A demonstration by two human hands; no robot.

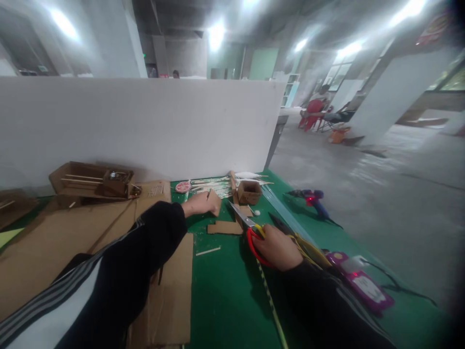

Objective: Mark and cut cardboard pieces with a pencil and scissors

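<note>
My left hand [199,203] is closed on a small piece of cardboard [215,202], held over the green tabletop. In my right hand [279,247] is a pair of scissors [250,225] with red and yellow handles, its blades pointing up and left toward that piece. A flat cardboard strip [224,228] lies between the hands. Beyond the scissors stands a small open cardboard box [250,192]. A thin white stick [208,251] rests on the green surface nearer to me. My fingers partly hide the scissor handles.
Large cardboard sheets [170,295] cover the left side. Behind them sits a cardboard model [90,182] with sticks. Several white sticks [214,186] lie beside a round red-and-white disc [183,187]. At right are a glue gun [312,201] and a purple power strip [363,281]. A white panel [145,126] stands behind.
</note>
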